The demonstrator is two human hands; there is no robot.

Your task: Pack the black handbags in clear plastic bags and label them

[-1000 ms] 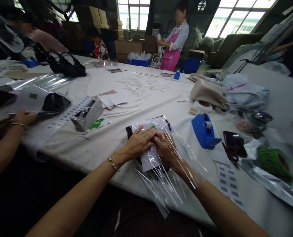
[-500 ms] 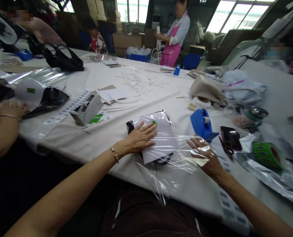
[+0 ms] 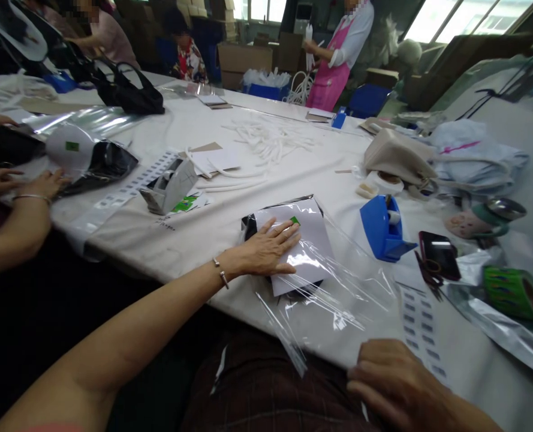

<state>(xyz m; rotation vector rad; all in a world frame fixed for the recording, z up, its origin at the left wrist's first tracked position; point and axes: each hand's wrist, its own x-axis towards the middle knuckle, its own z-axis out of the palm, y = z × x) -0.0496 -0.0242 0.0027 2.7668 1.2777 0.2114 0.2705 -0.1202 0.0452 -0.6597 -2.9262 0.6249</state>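
Observation:
My left hand (image 3: 270, 247) lies flat, fingers spread, on a white sheet (image 3: 309, 237) with a small green label (image 3: 295, 221). The sheet is over a black item (image 3: 248, 227), mostly hidden, and clear plastic film (image 3: 338, 294) covers both. The film's loose end spreads right and toward the table's front edge. My right hand (image 3: 390, 378) is near that edge at the lower right, apart from the film. Its fingers are curled in, and whatever they may hold is hidden. A blue tape dispenser (image 3: 383, 231) stands right of the package.
A grey tape dispenser (image 3: 169, 186) and green labels (image 3: 185, 204) lie left. On the right are scissors (image 3: 429, 273), a phone (image 3: 439, 255), a green roll (image 3: 511, 294) and a sticker strip (image 3: 419, 330). A co-worker's hands (image 3: 41, 186) handle another package at far left.
My right hand has left the film and come down toward me, its fingers curling. My left hand stays flat on the package. The view has shifted slightly.

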